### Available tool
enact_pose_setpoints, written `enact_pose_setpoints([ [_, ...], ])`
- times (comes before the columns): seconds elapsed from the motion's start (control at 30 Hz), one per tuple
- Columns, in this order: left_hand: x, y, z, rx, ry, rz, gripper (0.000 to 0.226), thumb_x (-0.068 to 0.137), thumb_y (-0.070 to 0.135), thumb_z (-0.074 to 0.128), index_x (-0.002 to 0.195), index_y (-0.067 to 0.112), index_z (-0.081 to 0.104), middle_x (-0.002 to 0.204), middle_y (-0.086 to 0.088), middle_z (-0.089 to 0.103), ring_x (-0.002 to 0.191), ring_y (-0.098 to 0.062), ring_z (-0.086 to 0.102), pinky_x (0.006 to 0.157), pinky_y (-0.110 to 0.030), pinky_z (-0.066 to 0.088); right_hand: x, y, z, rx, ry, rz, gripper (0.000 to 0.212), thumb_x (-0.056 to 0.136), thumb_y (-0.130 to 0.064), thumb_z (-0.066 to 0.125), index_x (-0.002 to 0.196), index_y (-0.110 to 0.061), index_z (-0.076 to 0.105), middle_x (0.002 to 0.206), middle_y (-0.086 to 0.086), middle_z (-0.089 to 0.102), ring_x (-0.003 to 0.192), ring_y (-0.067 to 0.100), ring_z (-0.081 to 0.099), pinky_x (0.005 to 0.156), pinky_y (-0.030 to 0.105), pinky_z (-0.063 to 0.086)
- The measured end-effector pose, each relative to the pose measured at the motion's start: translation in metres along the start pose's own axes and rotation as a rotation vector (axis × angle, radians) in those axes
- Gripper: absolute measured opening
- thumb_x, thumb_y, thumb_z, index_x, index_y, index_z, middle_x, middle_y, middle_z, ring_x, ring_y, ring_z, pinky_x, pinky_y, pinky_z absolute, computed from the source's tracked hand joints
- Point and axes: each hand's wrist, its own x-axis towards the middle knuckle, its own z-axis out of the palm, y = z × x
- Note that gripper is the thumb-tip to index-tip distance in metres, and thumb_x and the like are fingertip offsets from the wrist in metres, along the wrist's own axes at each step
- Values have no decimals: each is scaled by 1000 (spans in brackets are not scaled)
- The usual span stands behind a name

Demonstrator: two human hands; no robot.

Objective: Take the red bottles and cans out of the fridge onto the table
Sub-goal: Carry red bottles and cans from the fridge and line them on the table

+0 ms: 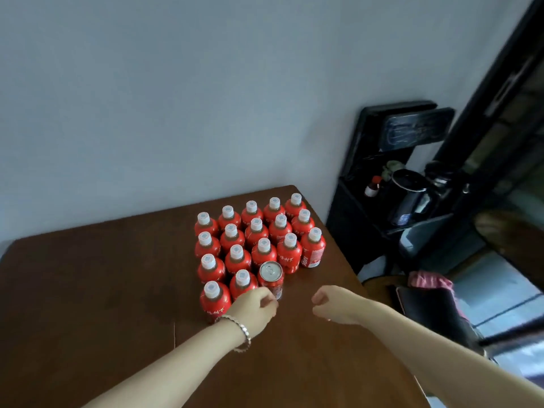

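**At the table's right half: rows of bottles, one can down at the near row**

On the brown table (88, 290), toward its far right corner, the red bottles (256, 231) stand upright in tight rows, white caps up; a single red can (270, 273) stands upright in the near row, touching the bottle on its left. Left hand (256, 309), bracelet (244, 331) at the wrist, sits just beside the can's base; its fingers (269, 301) are curled in toward the can; whether they touch or grip it cannot be told from this angle. Right hand (331, 304) hangs over bare wood nearer the right edge; fingers (318, 298) loosely curled, holding nothing.

Judgement: this reads as the placing step for the can; most of the load seems already out. A dark glass-fronted door (500, 113) off the right edge is likely the fridge; its shelves are not legible. Next move calls for clearing both hands away without nudging the close-packed near row, then turning right to check for remaining red items; the free spots lie along the near row toward the right edge.
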Motion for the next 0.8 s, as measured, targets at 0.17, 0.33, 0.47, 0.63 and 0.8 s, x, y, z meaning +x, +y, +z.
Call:
enact_pose_setpoints([
  [0.17,-12,47,26,204,-151,217,19,87,19,48,71,29,55,88,-1,70,86,-18,66,78,-31,53,-86,50,5,30,213,155,36,94,-30,49,129,-19,50,124,0,56,109,18,56,85,24,45],
  [0.33,-67,121,105,440,-429,518,15,92,25,44,91,22,59,97,0,67,91,-17,62,73,-25,48,-214,120,38,175,455,403,31,93,-23,50,123,-14,56,122,7,61,111,24,58,91,28,45],
  [0.47,-139,186,194,606,-595,787,21,92,22,44,101,13,61,107,-8,66,100,-25,60,83,-28,45,-331,181,92,285,606,615,32,93,-26,51,124,-17,55,120,5,62,108,24,59,92,30,47],
  [0.63,-272,247,313,745,-766,1118,26,90,21,45,106,11,62,113,-10,65,104,-27,59,85,-27,46,-487,243,183,396,776,907,30,91,-29,52,120,-22,57,120,0,64,109,22,59,89,28,46],
  [0.8,-448,283,424,773,-862,1381,25,91,21,46,106,10,62,112,-11,64,103,-27,59,82,-27,46,-662,288,275,464,869,1157,27,92,-20,48,113,-10,61,116,7,66,103,27,61,79,31,48],
])
